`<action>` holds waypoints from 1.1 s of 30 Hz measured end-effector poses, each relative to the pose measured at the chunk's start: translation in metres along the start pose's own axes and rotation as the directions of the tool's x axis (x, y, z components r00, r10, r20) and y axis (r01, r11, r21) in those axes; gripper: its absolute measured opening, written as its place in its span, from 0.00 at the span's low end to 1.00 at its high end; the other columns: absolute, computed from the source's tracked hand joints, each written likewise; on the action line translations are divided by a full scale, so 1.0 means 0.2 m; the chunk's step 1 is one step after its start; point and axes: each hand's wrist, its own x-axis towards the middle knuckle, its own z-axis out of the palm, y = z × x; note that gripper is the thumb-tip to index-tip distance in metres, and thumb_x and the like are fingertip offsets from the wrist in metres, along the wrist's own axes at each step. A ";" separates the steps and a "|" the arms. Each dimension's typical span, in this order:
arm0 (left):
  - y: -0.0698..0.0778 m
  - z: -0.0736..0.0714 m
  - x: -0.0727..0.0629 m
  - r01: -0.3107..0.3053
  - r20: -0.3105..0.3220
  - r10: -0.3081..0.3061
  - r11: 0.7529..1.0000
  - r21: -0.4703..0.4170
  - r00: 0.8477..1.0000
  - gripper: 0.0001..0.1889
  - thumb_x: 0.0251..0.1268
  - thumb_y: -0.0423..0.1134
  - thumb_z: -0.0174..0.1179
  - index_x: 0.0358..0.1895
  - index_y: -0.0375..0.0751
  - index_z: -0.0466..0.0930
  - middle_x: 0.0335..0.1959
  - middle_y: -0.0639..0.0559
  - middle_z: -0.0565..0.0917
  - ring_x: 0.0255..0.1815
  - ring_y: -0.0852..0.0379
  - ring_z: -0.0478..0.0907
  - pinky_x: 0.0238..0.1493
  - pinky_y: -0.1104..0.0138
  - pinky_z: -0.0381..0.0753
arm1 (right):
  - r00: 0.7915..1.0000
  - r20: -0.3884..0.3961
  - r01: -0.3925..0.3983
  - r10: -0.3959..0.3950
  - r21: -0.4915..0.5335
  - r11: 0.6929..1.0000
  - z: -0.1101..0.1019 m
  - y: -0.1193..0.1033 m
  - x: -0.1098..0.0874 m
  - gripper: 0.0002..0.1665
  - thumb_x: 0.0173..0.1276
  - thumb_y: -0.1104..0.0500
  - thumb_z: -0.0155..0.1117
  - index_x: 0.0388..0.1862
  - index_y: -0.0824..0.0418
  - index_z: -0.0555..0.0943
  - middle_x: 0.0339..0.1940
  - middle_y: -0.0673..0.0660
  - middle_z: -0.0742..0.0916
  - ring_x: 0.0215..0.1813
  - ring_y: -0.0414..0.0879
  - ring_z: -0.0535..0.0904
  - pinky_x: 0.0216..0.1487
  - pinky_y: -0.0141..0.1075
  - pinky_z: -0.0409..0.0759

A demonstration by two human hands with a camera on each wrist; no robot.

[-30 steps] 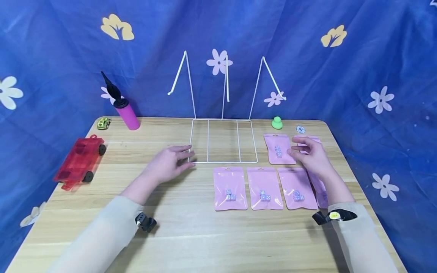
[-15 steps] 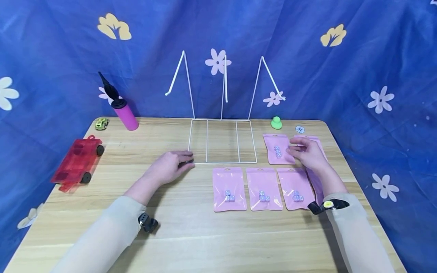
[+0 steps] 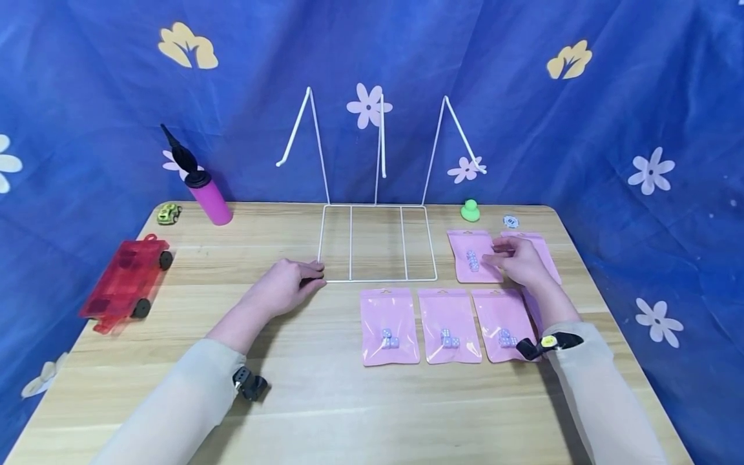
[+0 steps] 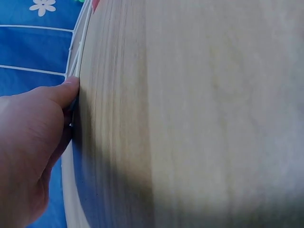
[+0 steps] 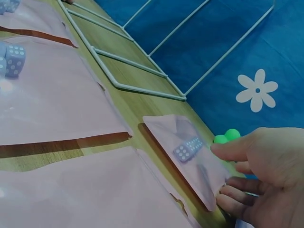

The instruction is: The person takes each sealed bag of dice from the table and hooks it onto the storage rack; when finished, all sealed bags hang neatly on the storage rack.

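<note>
A white wire rack [image 3: 351,242] with three upright hooked prongs stands at the back middle. At its front left corner my left hand [image 3: 281,287] pinches the wire between thumb and fingers; the left wrist view shows the thumb [image 4: 71,81] on it. My right hand [image 3: 518,259] hovers at the right edge of a pink pouch [image 3: 459,244] containing dice [image 5: 186,149], thumb and fingers apart, holding nothing. Another pink pouch [image 3: 542,247] lies partly hidden beneath that hand and wrist. Nearer the front lie three more pink pouches with dice, the leftmost pouch [image 3: 386,313] below the rack.
Behind the pouches are a green toy duck [image 3: 470,210] and a round chip [image 3: 511,221]. On the left are a red toy cart [image 3: 124,278], a small green toy car [image 3: 168,214] and a magenta hand pump [image 3: 210,201]. Blue cloth hangs behind the table.
My left hand's fingers have closed onto the rack's corner. My right hand has shifted slightly left over the pouches. The view has drifted a little; the pouches appear to stay put.
</note>
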 end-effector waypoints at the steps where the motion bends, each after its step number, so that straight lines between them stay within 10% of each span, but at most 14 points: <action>1: 0.00 0.00 0.00 0.006 0.004 -0.006 1.000 0.001 1.000 0.14 0.72 0.38 0.71 0.52 0.31 0.90 0.57 0.38 0.87 0.60 0.39 0.84 0.65 0.48 0.82 | 1.000 -0.008 -0.004 0.004 -0.008 1.000 0.00 0.00 0.00 0.36 0.73 0.56 0.74 0.73 0.69 0.73 0.67 0.68 0.80 0.64 0.61 0.76 0.65 0.48 0.77; 15: 0.01 0.01 0.00 0.023 0.026 -0.023 1.000 0.000 0.999 0.14 0.73 0.39 0.70 0.52 0.31 0.90 0.58 0.38 0.86 0.62 0.40 0.83 0.66 0.49 0.80 | 0.990 -0.082 -0.117 0.115 -0.023 0.993 0.05 -0.01 0.05 0.40 0.66 0.60 0.79 0.71 0.74 0.72 0.52 0.65 0.83 0.51 0.53 0.77 0.43 0.33 0.78; 33: 0.02 0.00 0.00 -0.016 0.019 0.015 0.999 0.049 1.000 0.15 0.75 0.38 0.68 0.55 0.29 0.88 0.58 0.35 0.85 0.61 0.39 0.83 0.64 0.49 0.81 | 0.990 -0.125 -0.070 0.066 -0.030 0.997 0.07 -0.03 0.05 0.19 0.75 0.62 0.68 0.56 0.76 0.81 0.44 0.61 0.79 0.46 0.52 0.74 0.43 0.34 0.75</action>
